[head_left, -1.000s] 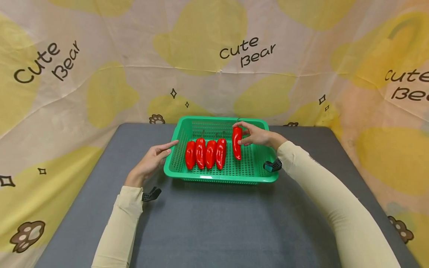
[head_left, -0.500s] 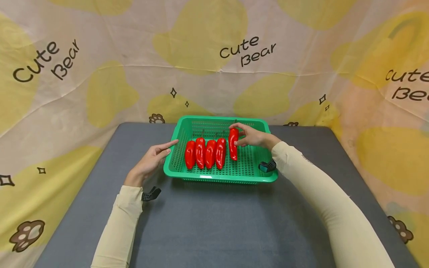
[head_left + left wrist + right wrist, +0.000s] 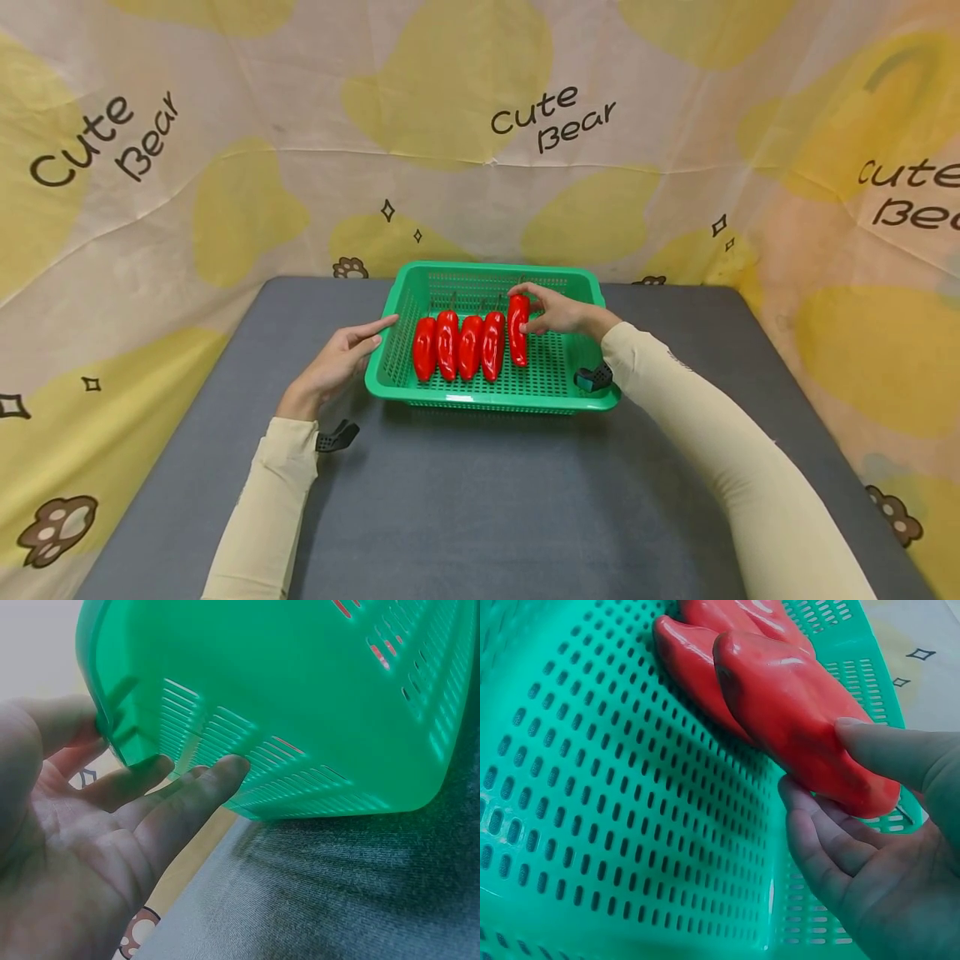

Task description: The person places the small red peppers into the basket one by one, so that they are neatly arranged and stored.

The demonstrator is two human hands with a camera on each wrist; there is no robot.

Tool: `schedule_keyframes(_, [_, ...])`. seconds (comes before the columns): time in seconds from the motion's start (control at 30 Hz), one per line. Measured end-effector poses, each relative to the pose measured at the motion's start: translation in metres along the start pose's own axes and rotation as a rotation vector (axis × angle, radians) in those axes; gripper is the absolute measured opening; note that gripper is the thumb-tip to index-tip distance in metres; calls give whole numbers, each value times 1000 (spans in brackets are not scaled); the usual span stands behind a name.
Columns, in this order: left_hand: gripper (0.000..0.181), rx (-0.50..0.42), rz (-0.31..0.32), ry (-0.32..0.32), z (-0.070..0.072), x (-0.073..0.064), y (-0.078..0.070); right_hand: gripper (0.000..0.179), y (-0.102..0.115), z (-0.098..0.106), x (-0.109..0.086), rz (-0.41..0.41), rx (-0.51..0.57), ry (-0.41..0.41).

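In the head view, a green plastic basket point(image 3: 495, 402) stands on the grey table. Several glossy red chili peppers point(image 3: 470, 348) lie side by side in its left half, stems toward the far wall. My right hand point(image 3: 558, 312) pinches another red chili pepper point(image 3: 518, 333) near its stem end, thumb on one side and fingers on the other. That pepper is held just right of the row; in the right wrist view the held pepper point(image 3: 795, 712) overlaps its neighbour. My left hand point(image 3: 337, 362) holds the basket's left rim, with fingertips point(image 3: 232, 766) against the outer wall.
The basket's perforated floor point(image 3: 630, 787) shows to the right of the peppers. A printed cloth point(image 3: 450, 100) hangs behind the table and along both sides. Black wrist devices point(image 3: 339, 436) sit on both forearms, the right one overlapping the basket's right rim.
My right hand has moved left and slightly nearer with its pepper, bringing it closer to the row. The left hand, the basket and the other peppers have stayed in place.
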State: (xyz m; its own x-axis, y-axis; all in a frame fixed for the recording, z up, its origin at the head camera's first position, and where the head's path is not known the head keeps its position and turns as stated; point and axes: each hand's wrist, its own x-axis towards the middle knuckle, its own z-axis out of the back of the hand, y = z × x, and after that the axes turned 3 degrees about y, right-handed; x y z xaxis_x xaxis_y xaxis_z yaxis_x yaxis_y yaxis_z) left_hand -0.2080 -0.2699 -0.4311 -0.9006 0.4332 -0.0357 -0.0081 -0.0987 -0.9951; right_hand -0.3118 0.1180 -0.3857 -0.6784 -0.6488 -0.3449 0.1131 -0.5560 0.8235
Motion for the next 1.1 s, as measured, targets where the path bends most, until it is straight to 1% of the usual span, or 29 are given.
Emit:
schedule_keyframes(0.2, [51, -14, 11, 2, 0, 0, 0, 66, 0, -2, 0, -22, 2, 19])
schedule_keyframes(0.43, [52, -18, 7, 7, 1, 0, 1, 66, -3, -3, 1, -42, 1, 31])
schedule_keyframes(0.63, [52, -16, 6, 7, 1, 0, 1, 65, -5, -5, 1, -76, -23, 51])
schedule_keyframes(0.83, [51, -22, 21, 0, 1, 1, 2, 65, -5, -6, 4, -105, -41, 50])
schedule_keyframes(1.1, [51, -7, 24, 2, 0, 1, 1, 64, -4, -9, 9, -114, -58, 61])
